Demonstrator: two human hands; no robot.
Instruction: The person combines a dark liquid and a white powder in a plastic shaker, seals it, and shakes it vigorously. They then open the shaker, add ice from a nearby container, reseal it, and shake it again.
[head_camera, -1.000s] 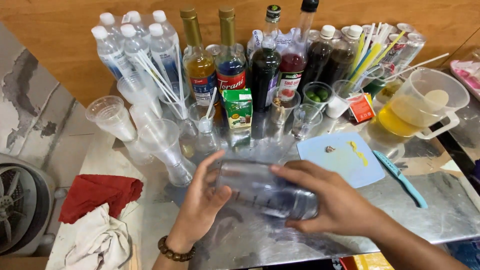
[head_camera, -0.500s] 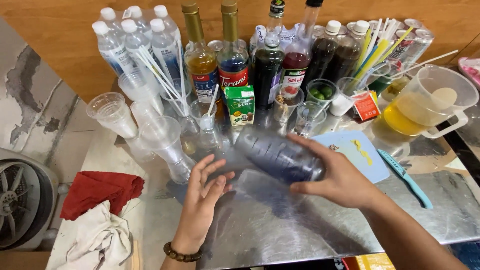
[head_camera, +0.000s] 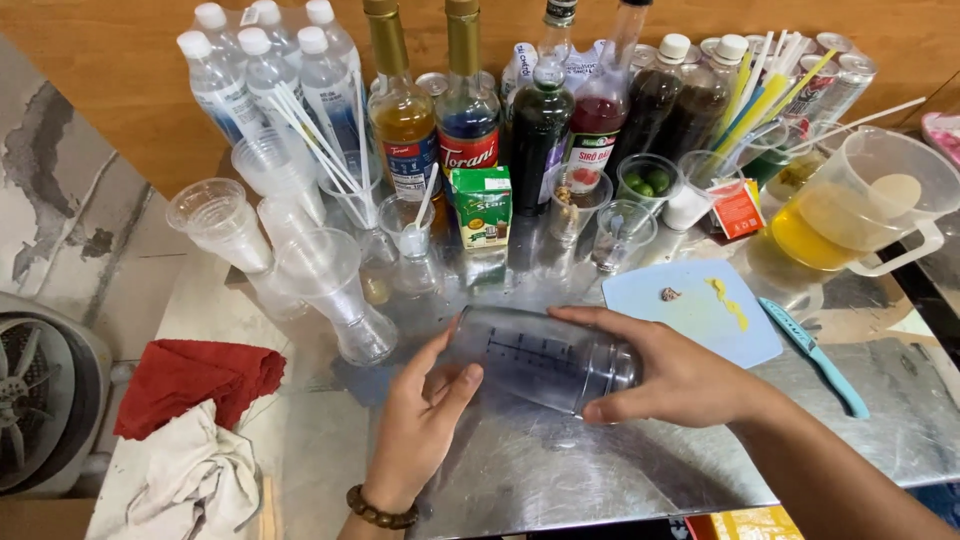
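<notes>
Smoky translucent plastic shaker cup (head_camera: 540, 358), cylindrical with printed measuring marks, lies tipped sideways above the counter's (head_camera: 560, 480) shiny metal sheet near its front edge. Right hand (head_camera: 672, 378) wraps its fingers closed around the base; left hand (head_camera: 420, 420) cups the mouth, fingers loosely spread. Crumpled red cloth (head_camera: 195, 380) lies at the left edge.
</notes>
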